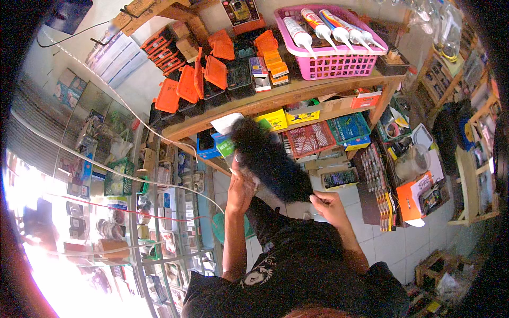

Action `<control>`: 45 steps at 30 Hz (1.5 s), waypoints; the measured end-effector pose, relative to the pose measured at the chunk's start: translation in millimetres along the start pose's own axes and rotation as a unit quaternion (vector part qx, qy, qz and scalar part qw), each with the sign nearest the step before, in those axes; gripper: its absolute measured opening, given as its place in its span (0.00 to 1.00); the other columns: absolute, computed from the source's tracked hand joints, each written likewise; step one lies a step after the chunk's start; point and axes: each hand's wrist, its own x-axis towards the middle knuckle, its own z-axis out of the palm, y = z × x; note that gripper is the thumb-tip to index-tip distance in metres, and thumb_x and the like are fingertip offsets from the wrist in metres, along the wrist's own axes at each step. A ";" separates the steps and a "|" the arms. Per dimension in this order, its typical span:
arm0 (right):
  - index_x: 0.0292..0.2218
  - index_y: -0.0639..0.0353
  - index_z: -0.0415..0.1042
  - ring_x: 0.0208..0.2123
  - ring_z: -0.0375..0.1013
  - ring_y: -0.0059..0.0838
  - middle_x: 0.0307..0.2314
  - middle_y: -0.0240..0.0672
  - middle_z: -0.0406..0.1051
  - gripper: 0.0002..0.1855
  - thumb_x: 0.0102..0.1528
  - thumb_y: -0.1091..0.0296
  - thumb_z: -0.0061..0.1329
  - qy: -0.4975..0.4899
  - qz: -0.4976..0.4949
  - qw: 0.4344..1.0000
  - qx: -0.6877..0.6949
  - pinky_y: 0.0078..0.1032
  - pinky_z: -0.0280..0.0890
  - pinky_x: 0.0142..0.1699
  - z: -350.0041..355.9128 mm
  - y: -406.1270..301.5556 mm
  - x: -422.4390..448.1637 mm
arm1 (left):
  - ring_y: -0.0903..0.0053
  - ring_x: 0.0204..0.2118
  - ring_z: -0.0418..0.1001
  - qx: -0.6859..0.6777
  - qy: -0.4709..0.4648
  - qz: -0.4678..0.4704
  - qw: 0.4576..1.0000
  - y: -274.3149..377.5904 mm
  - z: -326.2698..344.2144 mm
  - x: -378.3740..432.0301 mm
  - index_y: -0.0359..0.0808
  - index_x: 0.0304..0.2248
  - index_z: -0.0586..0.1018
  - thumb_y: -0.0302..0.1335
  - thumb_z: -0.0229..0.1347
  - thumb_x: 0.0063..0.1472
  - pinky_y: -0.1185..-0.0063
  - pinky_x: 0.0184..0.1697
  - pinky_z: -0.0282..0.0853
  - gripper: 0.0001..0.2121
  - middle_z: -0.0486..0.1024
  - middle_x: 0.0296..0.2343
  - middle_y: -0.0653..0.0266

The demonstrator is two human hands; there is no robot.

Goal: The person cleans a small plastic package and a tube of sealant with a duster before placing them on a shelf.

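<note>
A black fluffy duster (pixel 272 163) slants across the middle of the view. My right hand (pixel 329 206) grips its narrow lower end between thumb and fingers. Raised on the other side, my left hand (pixel 241 191) has its fingers closed at the lower edge of a package with a green printed band (pixel 226 148). The duster lies across this package and covers most of it, so its full shape is hidden. Part of the left fingers is also hidden behind the dark fibres.
Ahead, a wooden shelf table (pixel 278 95) bears black cases with orange lids (pixel 189 85) and a pink basket (pixel 338 67) of sealant tubes. Left stands a glass display case (pixel 139 222); cables (pixel 131 171) hang across it. At right, a low dark stand (pixel 370 202) holds carded goods.
</note>
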 end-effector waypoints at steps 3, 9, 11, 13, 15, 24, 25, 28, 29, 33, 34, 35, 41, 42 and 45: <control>0.41 0.64 0.73 0.19 0.57 0.08 0.16 0.18 0.62 0.15 0.53 0.65 0.51 -0.032 0.049 0.998 -0.029 0.14 0.53 0.22 -1.0 12.1 1.1 | 0.66 0.56 0.55 -0.068 0.007 0.021 0.997 -9.3 -9.8 -0.5 0.42 0.59 0.49 0.42 0.40 0.63 0.67 0.59 0.50 0.28 0.53 0.56 0.62; 0.40 0.68 0.71 0.28 0.68 0.15 0.26 0.32 0.74 0.17 0.53 0.64 0.52 -0.057 0.010 0.994 -0.092 0.17 0.64 0.33 0.7 17.3 3.3 | 0.67 0.53 0.60 -0.162 0.044 -0.034 0.985 6.3 3.9 4.5 0.40 0.58 0.50 0.39 0.40 0.64 0.69 0.57 0.53 0.26 0.59 0.53 0.62; 0.40 0.68 0.71 0.31 0.70 0.18 0.28 0.36 0.75 0.17 0.53 0.64 0.52 -0.132 -0.029 0.984 -0.116 0.19 0.65 0.37 -4.8 15.4 4.1 | 0.66 0.52 0.61 -0.186 0.034 -0.016 0.982 14.4 8.4 -2.2 0.39 0.57 0.52 0.36 0.39 0.64 0.67 0.56 0.54 0.24 0.59 0.53 0.60; 0.40 0.68 0.71 0.33 0.71 0.19 0.29 0.40 0.75 0.17 0.53 0.65 0.52 -0.227 -0.102 0.958 -0.139 0.20 0.65 0.40 -11.2 17.4 4.5 | 0.66 0.52 0.62 -0.201 0.030 -0.015 0.979 4.2 -3.0 -0.9 0.39 0.57 0.52 0.36 0.39 0.64 0.67 0.56 0.55 0.24 0.60 0.52 0.60; 0.40 0.66 0.72 0.34 0.72 0.20 0.33 0.40 0.75 0.16 0.52 0.66 0.52 -0.173 -0.089 0.970 -0.145 0.20 0.65 0.41 -8.2 19.9 3.9 | 0.66 0.51 0.63 -0.211 0.029 -0.017 0.977 -3.5 -16.7 1.5 0.40 0.57 0.52 0.35 0.40 0.64 0.68 0.55 0.56 0.24 0.61 0.51 0.60; 0.38 0.58 0.74 0.33 0.76 0.33 0.32 0.40 0.74 0.14 0.53 0.60 0.50 -0.240 -0.084 0.943 -0.215 0.25 0.67 0.40 -7.6 19.3 -1.5 | 0.58 0.52 0.60 -0.060 0.040 0.030 0.997 11.4 1.1 15.0 0.51 0.58 0.49 0.48 0.38 0.62 0.55 0.48 0.64 0.27 0.55 0.52 0.54; 0.38 0.58 0.74 0.33 0.76 0.33 0.32 0.39 0.74 0.14 0.53 0.60 0.50 -0.212 -0.089 0.953 -0.196 0.25 0.67 0.40 -3.8 20.6 -1.4 | 0.57 0.52 0.59 -0.037 0.028 0.041 0.998 8.1 -3.0 17.8 0.52 0.58 0.49 0.48 0.38 0.62 0.55 0.47 0.64 0.27 0.54 0.53 0.54; 0.37 0.61 0.74 0.32 0.75 0.35 0.32 0.42 0.74 0.14 0.52 0.62 0.50 -0.378 -0.043 0.879 -0.286 0.26 0.67 0.38 -2.4 -2.6 -2.7 | 0.56 0.52 0.59 -0.087 0.029 0.023 0.996 5.0 -13.4 17.3 0.56 0.57 0.49 0.49 0.39 0.61 0.54 0.46 0.65 0.27 0.53 0.53 0.54; 0.37 0.62 0.74 0.32 0.75 0.35 0.32 0.43 0.74 0.14 0.52 0.62 0.50 -0.343 -0.071 0.901 -0.256 0.26 0.67 0.38 -2.3 6.7 -2.0 | 0.56 0.52 0.59 -0.123 0.036 0.009 0.992 4.8 -15.4 16.2 0.57 0.57 0.49 0.48 0.39 0.61 0.54 0.46 0.65 0.26 0.53 0.53 0.54; 0.38 0.63 0.73 0.30 0.75 0.35 0.31 0.43 0.74 0.15 0.53 0.62 0.50 -0.293 -0.110 0.928 -0.203 0.26 0.67 0.37 -0.6 25.7 -1.3 | 0.58 0.51 0.60 -0.072 0.013 0.019 0.997 9.4 -7.6 20.4 0.56 0.58 0.46 0.48 0.42 0.60 0.57 0.47 0.65 0.29 0.54 0.52 0.53; 0.38 0.63 0.73 0.30 0.75 0.35 0.31 0.43 0.74 0.15 0.53 0.62 0.50 -0.309 -0.101 0.923 -0.207 0.26 0.67 0.37 0.7 18.3 -1.2 | 0.56 0.52 0.58 -0.171 0.019 -0.016 0.985 15.5 0.1 17.8 0.58 0.58 0.46 0.50 0.44 0.59 0.55 0.47 0.64 0.31 0.52 0.53 0.53; 0.39 0.62 0.73 0.30 0.75 0.35 0.31 0.43 0.74 0.15 0.53 0.62 0.50 -0.343 -0.081 0.906 -0.233 0.26 0.67 0.37 0.9 7.8 -0.9 | 0.56 0.52 0.58 -0.153 0.019 0.011 0.988 12.1 -3.4 17.2 0.56 0.58 0.46 0.50 0.44 0.58 0.55 0.45 0.66 0.31 0.53 0.52 0.53; 0.39 0.61 0.73 0.29 0.76 0.30 0.30 0.44 0.74 0.14 0.53 0.63 0.50 -0.237 -0.093 0.945 -0.206 0.25 0.67 0.36 12.8 13.9 -6.1 | 0.57 0.52 0.58 0.081 0.028 0.081 0.993 -1.1 -18.0 21.6 0.55 0.58 0.47 0.45 0.41 0.62 0.54 0.48 0.63 0.27 0.52 0.53 0.52; 0.39 0.61 0.73 0.29 0.75 0.29 0.29 0.44 0.74 0.14 0.53 0.63 0.50 -0.280 -0.091 0.926 -0.238 0.24 0.67 0.36 6.5 10.4 -2.3 | 0.59 0.50 0.61 -0.047 0.035 0.043 0.997 6.9 -8.8 17.7 0.51 0.58 0.47 0.45 0.38 0.63 0.59 0.48 0.65 0.27 0.56 0.50 0.53; 0.39 0.62 0.73 0.28 0.75 0.25 0.29 0.44 0.75 0.14 0.53 0.65 0.51 -0.239 -0.117 0.939 -0.217 0.23 0.67 0.36 -1.5 20.6 -1.9 | 0.68 0.49 0.63 0.022 0.072 0.034 0.997 27.1 12.3 13.1 0.43 0.58 0.50 0.43 0.38 0.64 0.68 0.48 0.66 0.27 0.63 0.45 0.55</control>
